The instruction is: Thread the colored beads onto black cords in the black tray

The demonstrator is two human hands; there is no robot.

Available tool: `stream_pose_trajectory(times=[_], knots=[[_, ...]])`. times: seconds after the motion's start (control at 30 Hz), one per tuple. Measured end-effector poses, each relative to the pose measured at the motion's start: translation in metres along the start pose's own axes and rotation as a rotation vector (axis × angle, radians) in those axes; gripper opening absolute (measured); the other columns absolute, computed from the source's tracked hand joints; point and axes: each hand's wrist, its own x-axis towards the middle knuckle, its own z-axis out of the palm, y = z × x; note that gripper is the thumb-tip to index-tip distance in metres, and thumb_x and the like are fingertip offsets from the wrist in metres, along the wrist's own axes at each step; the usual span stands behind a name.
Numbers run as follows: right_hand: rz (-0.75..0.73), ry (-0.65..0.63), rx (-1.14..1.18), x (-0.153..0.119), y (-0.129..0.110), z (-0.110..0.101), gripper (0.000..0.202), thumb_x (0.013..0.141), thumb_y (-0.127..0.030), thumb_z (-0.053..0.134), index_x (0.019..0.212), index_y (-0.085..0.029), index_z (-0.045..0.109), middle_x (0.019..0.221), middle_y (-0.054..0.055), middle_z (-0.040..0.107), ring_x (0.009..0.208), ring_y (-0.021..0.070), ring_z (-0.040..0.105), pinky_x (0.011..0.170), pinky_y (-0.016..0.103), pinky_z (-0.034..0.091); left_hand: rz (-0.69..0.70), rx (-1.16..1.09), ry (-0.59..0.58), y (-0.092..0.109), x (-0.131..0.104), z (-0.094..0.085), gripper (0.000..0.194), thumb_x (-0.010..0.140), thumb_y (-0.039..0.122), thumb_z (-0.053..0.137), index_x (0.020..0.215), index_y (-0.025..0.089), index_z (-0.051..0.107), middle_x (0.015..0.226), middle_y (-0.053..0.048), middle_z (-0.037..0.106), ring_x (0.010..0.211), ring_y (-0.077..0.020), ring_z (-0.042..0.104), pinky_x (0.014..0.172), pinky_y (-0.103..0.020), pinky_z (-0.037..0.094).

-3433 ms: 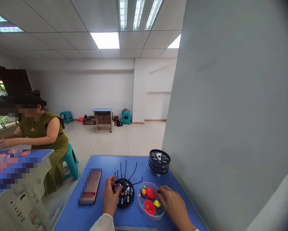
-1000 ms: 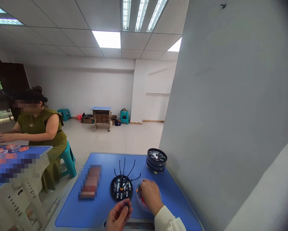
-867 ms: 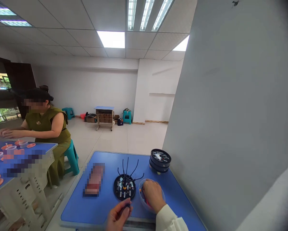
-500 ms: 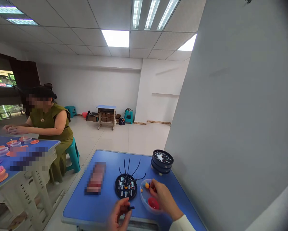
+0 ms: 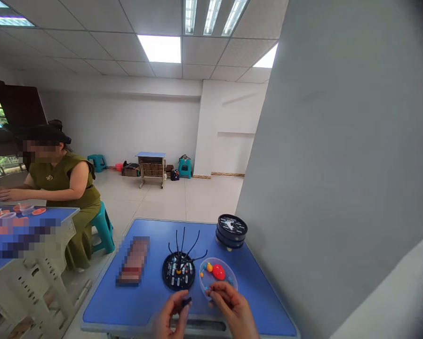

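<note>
My left hand (image 5: 174, 313) pinches a small black piece (image 5: 186, 301) near the front of the blue table. Close beside it, my right hand (image 5: 230, 306) is over the near rim of a clear round bowl (image 5: 235, 278), its fingertips pressed together; whether they hold anything is hard to make out. In the bowl lie a red ball (image 5: 219, 271), a smaller orange ball (image 5: 209, 267) and several tiny blue and orange ones. Left of the bowl stands a round black base (image 5: 178, 278) with printed labels, from which several thin bent black rods (image 5: 193, 245) rise.
Stacked black discs (image 5: 231, 230) sit at the table's back right, by the grey wall (image 5: 320, 165). A blurred flat item (image 5: 133, 261) lies on the left of the blue table (image 5: 101, 306). Further left, a person (image 5: 63, 188) sits at another table with orange and purple parts.
My right hand has drawn back toward me, from inside the bowl to its near rim. The red ball now sits farther back in the bowl. The view has shifted slightly.
</note>
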Motion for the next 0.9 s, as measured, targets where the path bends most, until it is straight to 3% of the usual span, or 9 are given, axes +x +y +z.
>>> stream_pose_trajectory(times=[0.1,0.27,0.57,0.9], knots=[[0.032,0.025,0.075,-0.009,0.003,0.013,0.043,0.061,-0.059,0.080,0.074,-0.020,0.071,0.066,0.003,0.070,0.057,0.0193,0.065,0.057,0.029,0.054,-0.032,-0.042,-0.023,0.001,-0.002,-0.002,0.049,0.076,0.066,0.062,0.092,0.022,0.076,0.086,-0.009,0.081,0.088,-0.0250,0.075,0.076,-0.029,0.060],[-0.055,0.040,0.077,-0.015,0.006,0.025,0.039,0.063,-0.057,0.079,0.064,-0.019,0.070,0.069,0.002,0.065,0.055,0.0150,0.057,0.056,0.027,0.053,-0.016,-0.041,-0.066,0.003,-0.004,-0.004,0.048,0.076,0.067,0.061,0.086,0.023,0.077,0.089,-0.009,0.081,0.086,-0.0258,0.075,0.077,-0.031,0.060],[-0.080,-0.016,0.116,-0.017,0.009,0.025,0.031,0.068,-0.048,0.079,0.063,-0.019,0.068,0.068,-0.002,0.056,0.056,0.0115,0.048,0.056,0.023,0.047,-0.024,-0.047,-0.143,-0.001,-0.004,-0.003,0.047,0.079,0.064,0.060,0.087,0.021,0.077,0.090,-0.010,0.081,0.087,-0.0259,0.076,0.080,-0.031,0.060],[-0.027,-0.023,0.123,-0.017,0.010,0.024,0.036,0.066,-0.052,0.079,0.064,-0.020,0.065,0.067,-0.003,0.054,0.055,0.0115,0.047,0.056,0.024,0.047,0.010,-0.085,-0.140,-0.006,-0.005,0.001,0.044,0.080,0.062,0.060,0.085,0.022,0.078,0.088,-0.009,0.081,0.085,-0.0246,0.076,0.077,-0.029,0.061]])
